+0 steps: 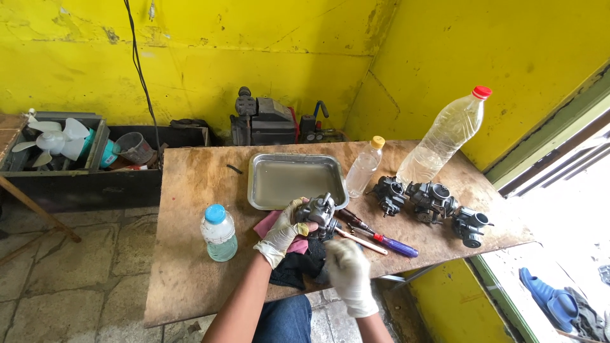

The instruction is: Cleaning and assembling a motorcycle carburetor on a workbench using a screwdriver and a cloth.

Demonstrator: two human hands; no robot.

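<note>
Gripping a grey metal carburettor (318,211), the gloved left hand (284,234) has its fingers (293,208) curled and clamped around the part's near side, holding it just above the tabletop (190,267). The gloved right hand (346,270) sits lower and nearer the person, its back to the camera; whether its fingers are together or apart cannot be told, nor whether they hold anything. Under the left fingers lies a pink cloth (270,223), and below the right hand a black cloth (293,270) hangs over the tabletop's near edge.

Just beyond the left fingers stands a shallow metal tray (295,159) holding clear liquid. To the right of the carburettor, close to the fingers, lie a screwdriver with a blue and red handle (395,244), a thin pale stick (363,242) and a dark-handled tool (353,220). Farther right, well apart from both hands, three more dark carburettors (431,203) sit in a row. Behind them stand a small clear bottle with a yellow cap (365,166) and a large clear bottle with a red cap (445,136), which leans to the right.

To the left of the left fingers, near but not touching, stands a small bottle with a blue cap (219,234) holding pale liquid. On the floor beyond the tabletop a dark box (76,181) holds a white fan (54,140), and a small engine (264,122) rests against the yellow wall (254,51). The person's blue-trousered knee (287,321) shows beneath the arms.
</note>
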